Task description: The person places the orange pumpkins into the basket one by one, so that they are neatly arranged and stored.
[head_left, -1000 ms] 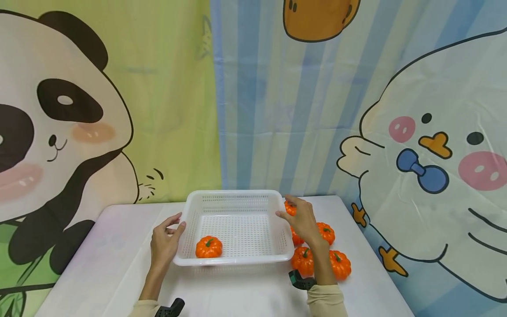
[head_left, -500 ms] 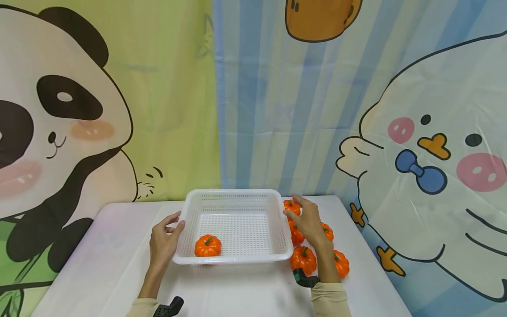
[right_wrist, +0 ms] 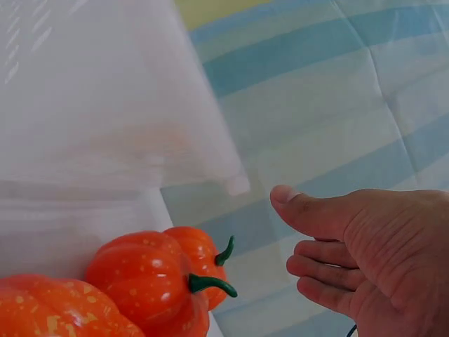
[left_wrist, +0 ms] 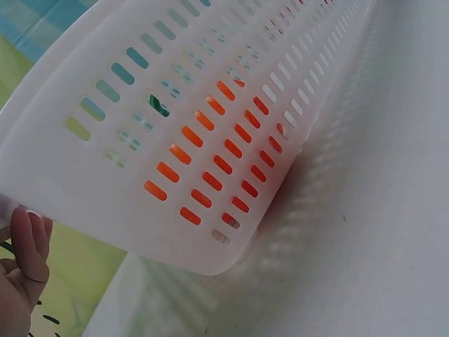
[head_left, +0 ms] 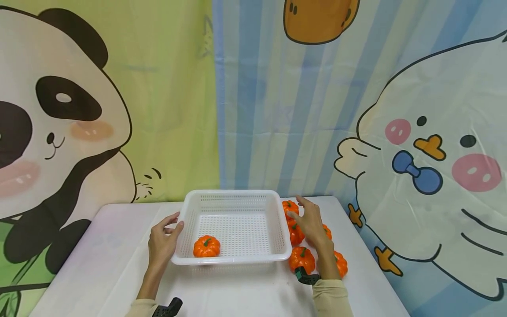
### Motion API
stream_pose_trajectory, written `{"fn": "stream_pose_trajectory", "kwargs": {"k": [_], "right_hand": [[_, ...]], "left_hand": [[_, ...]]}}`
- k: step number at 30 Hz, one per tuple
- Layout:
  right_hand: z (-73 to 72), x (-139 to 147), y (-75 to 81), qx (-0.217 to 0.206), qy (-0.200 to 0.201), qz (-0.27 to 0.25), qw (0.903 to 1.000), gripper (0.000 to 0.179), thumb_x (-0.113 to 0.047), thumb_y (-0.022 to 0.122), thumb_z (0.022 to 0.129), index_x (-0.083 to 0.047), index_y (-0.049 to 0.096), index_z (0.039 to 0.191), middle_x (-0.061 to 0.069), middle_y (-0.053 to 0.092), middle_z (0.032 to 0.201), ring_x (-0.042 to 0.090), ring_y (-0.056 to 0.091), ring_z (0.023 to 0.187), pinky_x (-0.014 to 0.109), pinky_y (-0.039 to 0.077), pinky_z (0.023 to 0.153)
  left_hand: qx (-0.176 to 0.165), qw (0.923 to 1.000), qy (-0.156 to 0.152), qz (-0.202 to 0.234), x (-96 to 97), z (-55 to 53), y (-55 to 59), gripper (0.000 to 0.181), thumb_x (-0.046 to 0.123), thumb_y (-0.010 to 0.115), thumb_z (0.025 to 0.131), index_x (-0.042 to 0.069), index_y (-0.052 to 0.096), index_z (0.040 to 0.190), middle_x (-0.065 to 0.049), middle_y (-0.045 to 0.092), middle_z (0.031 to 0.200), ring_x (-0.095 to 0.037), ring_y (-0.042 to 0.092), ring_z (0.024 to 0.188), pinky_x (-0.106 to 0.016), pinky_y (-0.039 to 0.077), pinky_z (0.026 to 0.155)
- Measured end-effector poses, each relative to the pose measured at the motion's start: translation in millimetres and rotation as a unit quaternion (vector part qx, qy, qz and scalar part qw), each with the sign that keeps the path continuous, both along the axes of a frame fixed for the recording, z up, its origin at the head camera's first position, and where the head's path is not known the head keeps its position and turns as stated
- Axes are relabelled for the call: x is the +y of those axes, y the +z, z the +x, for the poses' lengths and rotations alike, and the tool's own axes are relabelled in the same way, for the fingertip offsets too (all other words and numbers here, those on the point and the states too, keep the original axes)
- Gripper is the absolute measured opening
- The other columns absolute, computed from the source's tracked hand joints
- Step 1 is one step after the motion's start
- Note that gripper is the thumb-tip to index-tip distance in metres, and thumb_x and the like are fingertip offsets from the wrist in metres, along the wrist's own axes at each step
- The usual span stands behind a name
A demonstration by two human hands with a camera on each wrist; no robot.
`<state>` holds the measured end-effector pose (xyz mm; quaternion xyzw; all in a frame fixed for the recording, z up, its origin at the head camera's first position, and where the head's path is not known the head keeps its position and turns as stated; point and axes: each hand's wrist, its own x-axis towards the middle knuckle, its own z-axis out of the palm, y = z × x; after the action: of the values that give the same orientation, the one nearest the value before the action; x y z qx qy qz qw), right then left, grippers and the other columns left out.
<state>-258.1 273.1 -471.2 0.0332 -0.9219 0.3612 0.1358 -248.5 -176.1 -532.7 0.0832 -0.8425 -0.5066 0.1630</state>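
Note:
A white perforated plastic basket [head_left: 237, 259] stands on the table, with one orange toy pumpkin [head_left: 207, 246] in its front left part. My left hand [head_left: 163, 240] is at the basket's left side, thumb and fingers bent at the rim; in the left wrist view its fingers [left_wrist: 31, 246] pinch the rim. My right hand [head_left: 310, 224] is off the basket's right side and holds nothing, fingers loosely bent over more pumpkins. The right wrist view shows the right palm [right_wrist: 393, 260] apart from the basket corner and a pumpkin [right_wrist: 151, 281] with a green stem.
Several orange pumpkins [head_left: 302, 259] lie right of the basket, some partly hidden by my right arm. The white table [head_left: 237, 290] ends at a cartoon curtain [head_left: 253, 110] behind. A black wrist camera [head_left: 305, 276] sits on my right wrist.
My right hand has drawn away from the basket's right rim, moving rightward over the pumpkins. The left hand stays at the left rim; basket and pumpkin inside keep their places.

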Motion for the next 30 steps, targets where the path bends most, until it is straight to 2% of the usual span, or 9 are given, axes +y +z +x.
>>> {"fn": "stream_pose_trajectory", "kwargs": {"k": [6, 13, 24, 30], "right_hand": [[-4.7, 5, -7.7, -0.003, 0.002, 0.011, 0.9999, 0.074, -0.015, 0.086, 0.095, 0.008, 0.052, 0.156, 0.029, 0.059, 0.157, 0.048, 0.061, 0.139, 0.064, 0.048, 0.117], [-13.7, 10, -13.3, -0.004, -0.003, 0.02, 0.9998, 0.073, -0.017, 0.087, 0.094, 0.008, 0.054, 0.154, 0.029, 0.061, 0.154, 0.047, 0.062, 0.137, 0.063, 0.049, 0.116], [-19.7, 16, -27.2, -0.032, 0.004, 0.0, 0.9995, 0.078, -0.016, 0.087, 0.094, 0.012, 0.049, 0.156, 0.032, 0.055, 0.159, 0.051, 0.059, 0.141, 0.065, 0.048, 0.116], [-25.4, 19, -30.7, -0.027, 0.003, 0.011, 0.9996, 0.077, -0.017, 0.087, 0.094, 0.013, 0.05, 0.155, 0.034, 0.056, 0.156, 0.052, 0.059, 0.139, 0.066, 0.049, 0.115]], "left_hand": [[0.0, 1.0, 0.001, 0.0, -1.1, 0.7, -0.8, 0.041, 0.028, 0.071, 0.105, 0.014, 0.072, 0.144, -0.014, 0.075, 0.133, -0.007, 0.061, 0.087, -0.025, 0.045, 0.074], [-0.005, 1.0, 0.002, 0.004, -0.7, 0.0, -1.1, 0.042, 0.029, 0.071, 0.106, 0.014, 0.072, 0.145, -0.013, 0.075, 0.134, -0.01, 0.061, 0.089, -0.025, 0.046, 0.074], [-0.015, 0.9999, 0.001, -0.001, -0.7, 0.4, -2.4, 0.042, 0.029, 0.07, 0.106, 0.016, 0.071, 0.146, -0.013, 0.074, 0.136, -0.008, 0.061, 0.089, -0.027, 0.044, 0.075], [-0.011, 0.9999, 0.004, 0.001, -0.2, 0.2, -2.3, 0.042, 0.03, 0.071, 0.106, 0.017, 0.071, 0.146, -0.012, 0.074, 0.135, -0.007, 0.061, 0.089, -0.027, 0.044, 0.075]]}}
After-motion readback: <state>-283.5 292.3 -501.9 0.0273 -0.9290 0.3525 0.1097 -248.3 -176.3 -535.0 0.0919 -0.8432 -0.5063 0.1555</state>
